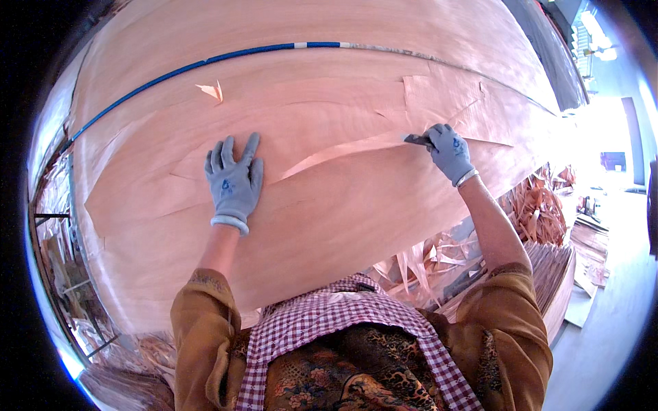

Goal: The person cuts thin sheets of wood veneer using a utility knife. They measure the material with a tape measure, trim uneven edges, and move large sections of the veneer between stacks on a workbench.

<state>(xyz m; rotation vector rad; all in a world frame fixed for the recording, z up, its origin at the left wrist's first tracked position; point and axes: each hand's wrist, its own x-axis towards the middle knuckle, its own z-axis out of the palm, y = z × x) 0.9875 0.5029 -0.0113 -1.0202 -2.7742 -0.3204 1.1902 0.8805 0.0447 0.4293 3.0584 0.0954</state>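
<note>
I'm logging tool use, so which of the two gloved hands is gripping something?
The right hand: it grips a dark tool, while the left hand lies spread on the pale wood sheet.

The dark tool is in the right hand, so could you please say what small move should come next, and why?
Perhaps draw the tool left along the pale strip: the right hand grips it near the strip's right end, tip pointing left, while the left hand lies spread on the sheet.
</note>
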